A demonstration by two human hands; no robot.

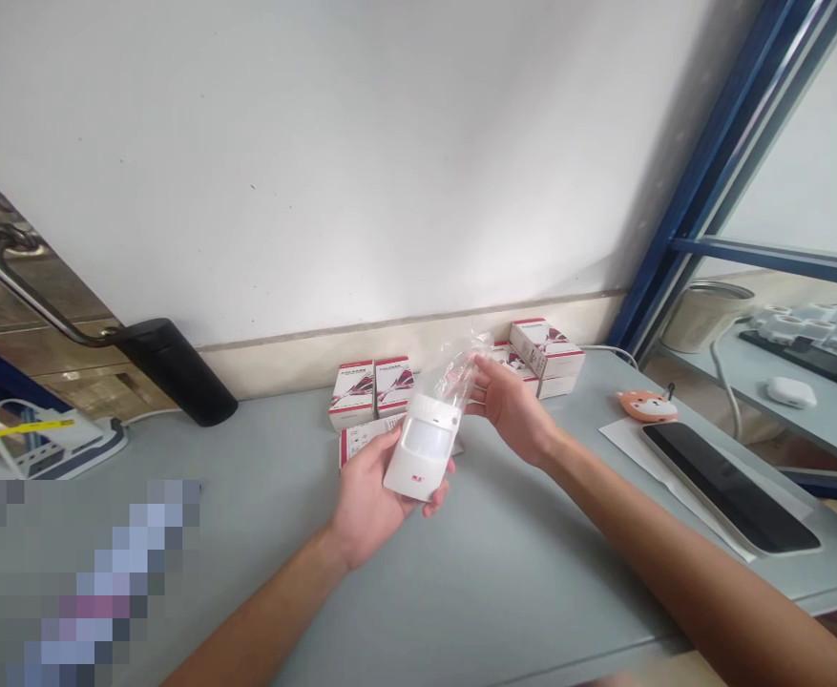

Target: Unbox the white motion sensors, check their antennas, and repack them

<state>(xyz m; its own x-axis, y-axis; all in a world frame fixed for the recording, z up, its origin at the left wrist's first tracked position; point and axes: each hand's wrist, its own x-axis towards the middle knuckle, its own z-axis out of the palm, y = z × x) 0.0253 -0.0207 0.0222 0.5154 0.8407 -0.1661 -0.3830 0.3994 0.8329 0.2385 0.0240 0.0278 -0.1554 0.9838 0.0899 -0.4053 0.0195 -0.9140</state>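
A white motion sensor (422,448) with a pale window and small red print is held upright-tilted over the table. My left hand (371,496) is closed around its lower part, thumb on the near side and fingertips showing at the right edge. From the sensor's top rises a clear plastic bag (453,367), crumpled. My right hand (511,405) pinches the upper end of that bag. Just behind my left hand lies a red and white box (361,441), partly hidden by the hand and the sensor.
Small red and white boxes (351,393) stand by the wall, with more boxes (547,345) stacked to the right. A black cylinder (178,372) is at the left, near a power strip (67,448). To the right lie a phone (729,487), paper (622,439) and an orange animal-shaped item (647,405).
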